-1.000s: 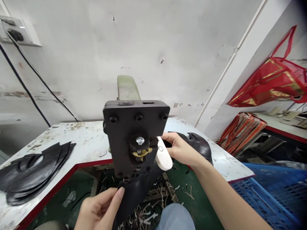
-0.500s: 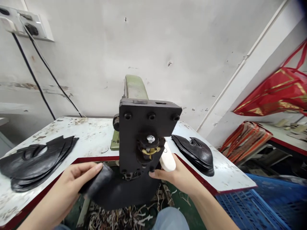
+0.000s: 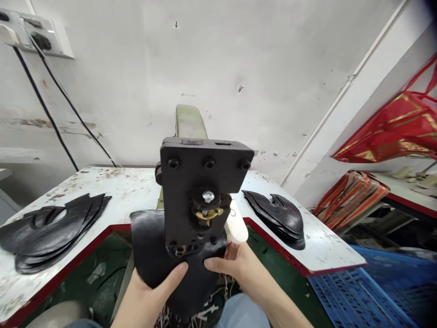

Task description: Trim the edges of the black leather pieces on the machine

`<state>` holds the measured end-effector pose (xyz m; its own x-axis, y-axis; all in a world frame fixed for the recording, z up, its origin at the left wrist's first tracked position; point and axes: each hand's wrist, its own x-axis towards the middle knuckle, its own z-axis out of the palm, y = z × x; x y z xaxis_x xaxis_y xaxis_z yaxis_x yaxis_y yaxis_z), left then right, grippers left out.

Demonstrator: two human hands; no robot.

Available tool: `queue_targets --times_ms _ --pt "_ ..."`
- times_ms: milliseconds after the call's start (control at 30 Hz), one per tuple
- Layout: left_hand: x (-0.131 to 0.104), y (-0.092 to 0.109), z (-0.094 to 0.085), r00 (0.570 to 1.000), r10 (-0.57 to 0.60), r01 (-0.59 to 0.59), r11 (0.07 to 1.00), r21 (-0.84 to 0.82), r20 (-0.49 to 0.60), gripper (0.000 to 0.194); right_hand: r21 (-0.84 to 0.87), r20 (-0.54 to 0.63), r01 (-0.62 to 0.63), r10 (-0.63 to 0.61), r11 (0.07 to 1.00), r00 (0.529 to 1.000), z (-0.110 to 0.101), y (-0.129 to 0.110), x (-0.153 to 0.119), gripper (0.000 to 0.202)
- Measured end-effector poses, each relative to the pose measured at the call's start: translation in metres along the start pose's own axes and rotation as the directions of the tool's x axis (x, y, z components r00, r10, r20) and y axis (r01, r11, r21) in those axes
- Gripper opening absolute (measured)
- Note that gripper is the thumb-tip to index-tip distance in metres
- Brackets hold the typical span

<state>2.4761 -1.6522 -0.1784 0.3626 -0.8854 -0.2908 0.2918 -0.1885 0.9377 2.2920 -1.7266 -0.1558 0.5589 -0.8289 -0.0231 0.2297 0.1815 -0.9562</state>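
Note:
A black leather-like piece with a curved cut-out lies under the head of a dark machine, its left part standing up beside the plate. My left hand grips its near left side, thumb on top and fingers hidden beneath. On the right, my right hand pinches the same piece, thumb on its surface and fingers mostly underneath. Just above that hand sits a white rounded machine part. Both thumbs point inward, close to the machine's lower edge.
Stacks of similar black pieces lie on the white table, one stack left and one right. A blue crate stands at lower right. A red bag hangs above folded orange-edged items. Scraps litter the floor.
My left hand has moved right and down, from the piece's left end to its near side. The black piece has turned, its left part now up beside the machine. My right hand has shifted slightly down.

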Motion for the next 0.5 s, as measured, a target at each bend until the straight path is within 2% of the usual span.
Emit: queue_targets --times_ms 100,200,267,333,400,500 --pt "-0.003 0.003 0.011 0.99 0.126 -0.117 0.983 0.139 -0.059 0.066 -0.085 -0.08 0.085 -0.091 0.993 0.993 -0.004 -0.017 0.015 0.029" --pt "-0.002 0.009 0.011 0.963 0.267 -0.247 0.934 0.257 -0.045 0.055 -0.136 -0.141 0.157 -0.176 0.978 0.974 -0.008 -0.031 0.033 0.034" --pt "-0.003 0.013 0.007 0.977 0.213 -0.202 0.951 0.233 -0.025 0.055 -0.145 -0.136 0.183 -0.202 0.972 0.97 -0.01 -0.037 0.04 0.035" --pt "-0.004 0.017 -0.001 0.998 0.068 -0.067 0.983 0.172 -0.003 0.056 -0.16 -0.13 0.197 -0.219 0.967 0.967 -0.01 -0.038 0.041 0.036" --pt "-0.004 0.021 -0.013 0.999 -0.024 0.019 0.988 0.152 0.03 0.046 -0.174 -0.126 0.194 -0.218 0.965 0.968 -0.01 -0.037 0.037 0.036" --pt "0.001 0.029 -0.033 0.998 -0.026 0.012 0.978 0.207 0.063 0.044 -0.179 -0.114 0.162 -0.184 0.97 0.976 -0.011 -0.032 0.025 0.033"
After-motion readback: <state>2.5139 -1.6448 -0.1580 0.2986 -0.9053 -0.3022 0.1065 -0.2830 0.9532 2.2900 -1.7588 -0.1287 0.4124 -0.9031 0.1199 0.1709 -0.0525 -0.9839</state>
